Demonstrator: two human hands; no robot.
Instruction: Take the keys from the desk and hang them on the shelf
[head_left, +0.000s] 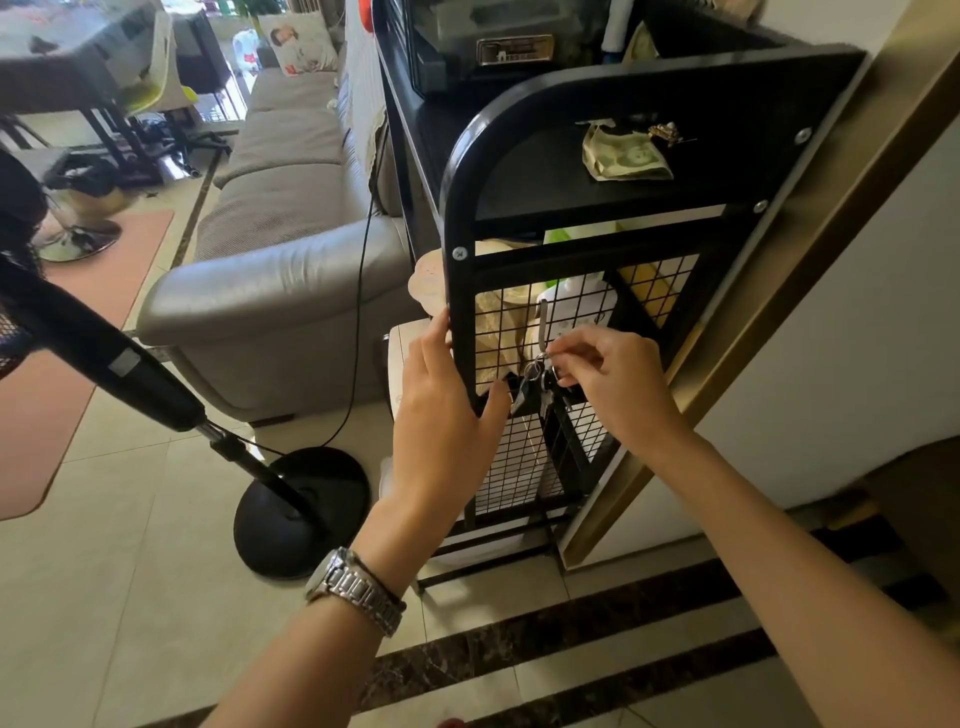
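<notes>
A black metal shelf (457, 218) with a wire-grid side panel stands against the wall. A silver hook (543, 325) hangs on that grid. A bunch of keys (535, 382) dangles right at the hook's lower end, its ring pinched by the fingertips of my right hand (618, 379). Whether the ring sits on the hook I cannot tell. My left hand (441, 410) rests against the shelf's left frame post, fingers spread, thumb near the keys. A metal watch is on that wrist.
A black standing fan (301, 512) with a round base stands on the tiled floor to the left, its cable trailing. A grey sofa (275, 291) lies behind it. Banknotes (623, 156) sit on the shelf top. A gold door frame (779, 291) borders the shelf's right side.
</notes>
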